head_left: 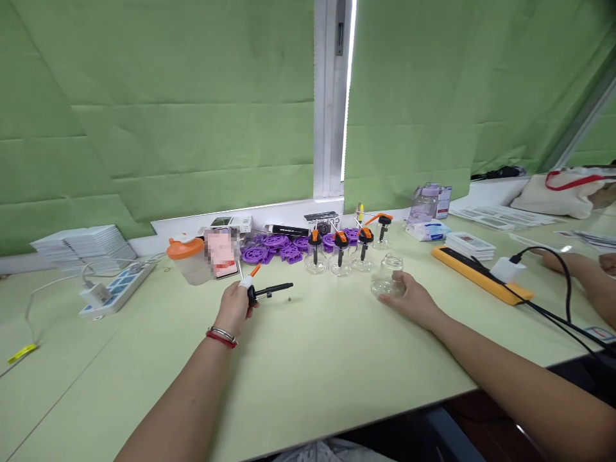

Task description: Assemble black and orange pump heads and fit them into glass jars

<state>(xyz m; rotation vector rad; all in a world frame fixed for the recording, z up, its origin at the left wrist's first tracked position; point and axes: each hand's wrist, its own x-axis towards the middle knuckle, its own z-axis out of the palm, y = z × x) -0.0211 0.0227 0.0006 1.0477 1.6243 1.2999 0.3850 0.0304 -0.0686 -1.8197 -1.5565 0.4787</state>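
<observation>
My left hand (235, 305) is closed around a bottle top (251, 292) with a white cap, an orange lever and a thin metal rod. Its black stem points right, above the table. My right hand (411, 298) grips the lower side of a small clear glass bottle (389, 279), which stands upright and has no top on it. Behind, in a row, are several glass bottles (341, 263) fitted with black and orange tops like the one in my left hand. A tiny brown speck (289, 299) lies on the table between my hands.
Purple plastic parts (276, 247) are heaped along the wall beside a phone (224, 251) and an orange-lidded cup (190, 260). Power strips lie left (118, 289) and right (476, 276), the right one with black cables. Another person's arm (575, 276) rests at far right.
</observation>
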